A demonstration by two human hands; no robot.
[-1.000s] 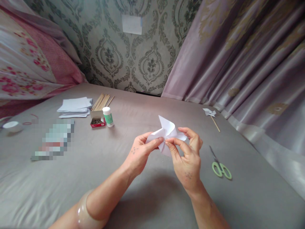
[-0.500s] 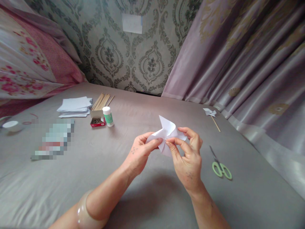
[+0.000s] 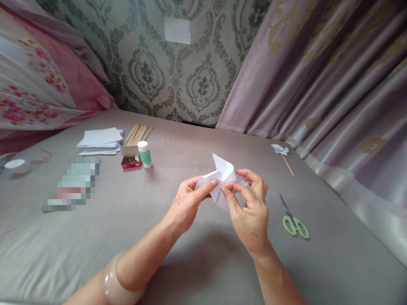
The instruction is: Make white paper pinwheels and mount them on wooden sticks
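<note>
A white paper pinwheel (image 3: 225,171) is held up over the cloth in front of me, its blades curled toward the middle. My left hand (image 3: 190,199) grips its left side, the thumb lying on top near the centre and the fingers behind. With thumb and forefinger, my right hand (image 3: 249,207) pinches a tiny pin (image 3: 221,187) at the pinwheel's centre; most of the pin is hidden by the fingertips. The other right fingers are bent around the pinwheel's right side.
Green-handled scissors (image 3: 294,222) lie to the right, below a pinwheel on a stick (image 3: 281,151). At the left are stacked paper (image 3: 100,142), wooden sticks (image 3: 136,134), a red box of small metal pieces (image 3: 131,162), a white-capped bottle (image 3: 145,154), a blurred flat object (image 3: 73,184) and white tape (image 3: 17,166).
My left thumb has shifted slightly up on the paper. Both hands keep their hold on the pinwheel, and the objects around stay put.
</note>
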